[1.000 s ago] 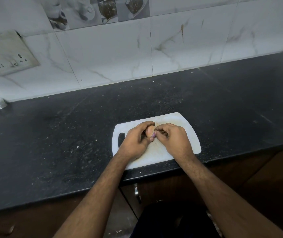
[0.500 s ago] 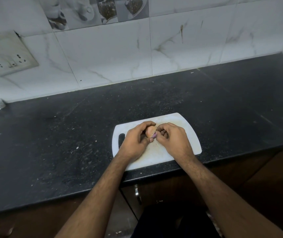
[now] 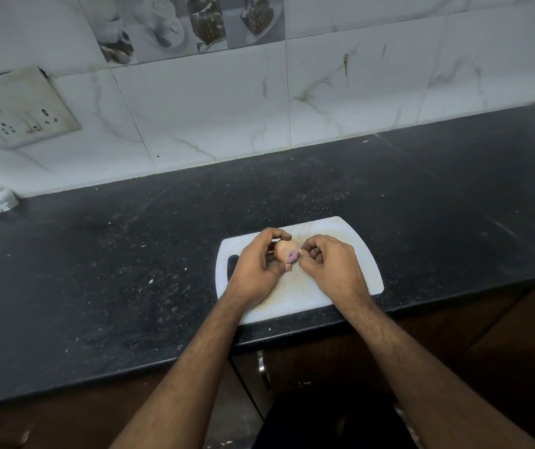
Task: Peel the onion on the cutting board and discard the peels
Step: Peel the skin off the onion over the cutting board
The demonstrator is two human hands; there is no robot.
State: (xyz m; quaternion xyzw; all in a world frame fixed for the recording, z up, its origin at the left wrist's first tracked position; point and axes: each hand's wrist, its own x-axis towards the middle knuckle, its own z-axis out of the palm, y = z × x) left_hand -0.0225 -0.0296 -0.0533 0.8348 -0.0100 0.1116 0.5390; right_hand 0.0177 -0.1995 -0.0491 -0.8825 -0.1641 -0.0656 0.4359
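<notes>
While your left hand cups the onion over the cutting board, keep right hand pinching the thin, brittle skin near that purple tear.

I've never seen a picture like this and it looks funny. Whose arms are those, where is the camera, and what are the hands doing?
The camera sits on a person's head, looking down, so you see their own two arms. No machine here, just bare hands. On the dark counter lies a white cutting board. The left hand holds a small onion above the board. The right hand pinches at the onion's end, where a purple bit shows, to pull its skin off. Behind are wall tiles and a socket plate.
</notes>
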